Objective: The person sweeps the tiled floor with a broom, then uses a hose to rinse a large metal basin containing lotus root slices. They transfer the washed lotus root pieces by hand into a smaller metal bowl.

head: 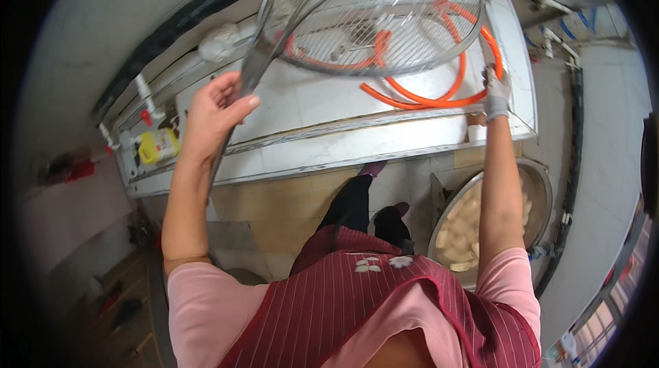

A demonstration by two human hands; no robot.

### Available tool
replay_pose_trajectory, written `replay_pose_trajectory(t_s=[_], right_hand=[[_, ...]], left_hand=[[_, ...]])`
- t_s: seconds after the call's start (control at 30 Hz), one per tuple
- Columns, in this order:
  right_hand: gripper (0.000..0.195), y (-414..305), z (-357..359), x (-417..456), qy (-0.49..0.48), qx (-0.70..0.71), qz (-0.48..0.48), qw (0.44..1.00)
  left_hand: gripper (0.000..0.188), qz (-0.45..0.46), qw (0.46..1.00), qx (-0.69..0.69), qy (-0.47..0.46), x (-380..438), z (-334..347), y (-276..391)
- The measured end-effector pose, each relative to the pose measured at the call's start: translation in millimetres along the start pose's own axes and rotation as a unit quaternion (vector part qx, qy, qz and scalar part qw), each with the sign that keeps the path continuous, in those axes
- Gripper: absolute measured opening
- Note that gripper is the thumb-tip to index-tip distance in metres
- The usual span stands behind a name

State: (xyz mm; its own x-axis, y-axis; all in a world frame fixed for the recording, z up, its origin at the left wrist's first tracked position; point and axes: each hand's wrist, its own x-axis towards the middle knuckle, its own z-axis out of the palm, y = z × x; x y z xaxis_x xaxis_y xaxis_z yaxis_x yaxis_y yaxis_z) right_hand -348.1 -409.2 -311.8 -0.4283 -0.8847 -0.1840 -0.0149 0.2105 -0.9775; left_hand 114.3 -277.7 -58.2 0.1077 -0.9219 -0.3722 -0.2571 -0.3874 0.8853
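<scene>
My bare left hand (213,110) grips the long dark handle of a large wire skimmer (370,67). Its round mesh is raised over a white tiled basin (314,95), and the basin shows through the wires. On the right, my right hand (497,91), in a pale glove with dark fingertips, closes around an orange hose (453,103). Loops of this hose lie in the basin, partly seen through the mesh. One cut end of the hose rests near the basin's front side.
A metal tub (543,188) with pale pieces in cloudy liquid (458,234) stands on the floor below my right arm. A yellow jug (158,145) sits at the basin's left end. Black-wrapped pipe (170,49) runs along the back wall. A white bundle (219,42) lies on the back ledge.
</scene>
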Motion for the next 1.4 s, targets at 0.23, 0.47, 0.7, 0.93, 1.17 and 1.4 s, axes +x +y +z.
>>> replay_pose_trajectory(t_s=[0.23,0.47,0.7,0.93,1.17,1.4], right_hand=[[0.019,15.1,6.4,-26.5,-0.029,-0.045,0.112,0.992],[0.017,26.7,19.9,-8.7,-0.055,-0.061,0.005,0.997],[0.017,-29.7,91.3,-39.2,-0.043,-0.180,-0.279,0.942],[0.028,27.5,102.3,-43.4,-0.164,-0.462,-0.182,0.852],[0.030,8.7,101.0,-62.3,-0.238,-0.377,-0.037,0.894],[0.034,-3.9,56.1,-103.0,-0.239,-0.186,0.036,0.952]], left_hand=[[0.036,-0.032,0.984,0.131,0.115,-125.2,-166.8,-62.7],[0.038,-0.100,0.951,0.263,0.127,-121.5,-188.6,-114.7],[0.039,0.083,0.871,0.482,0.053,28.2,-162.4,-238.8],[0.027,0.167,0.929,0.315,0.101,68.0,-23.3,-203.2],[0.017,0.075,0.994,0.064,-0.048,88.4,149.9,-175.8],[0.038,-0.135,0.965,-0.199,-0.102,159.0,225.2,-119.7]])
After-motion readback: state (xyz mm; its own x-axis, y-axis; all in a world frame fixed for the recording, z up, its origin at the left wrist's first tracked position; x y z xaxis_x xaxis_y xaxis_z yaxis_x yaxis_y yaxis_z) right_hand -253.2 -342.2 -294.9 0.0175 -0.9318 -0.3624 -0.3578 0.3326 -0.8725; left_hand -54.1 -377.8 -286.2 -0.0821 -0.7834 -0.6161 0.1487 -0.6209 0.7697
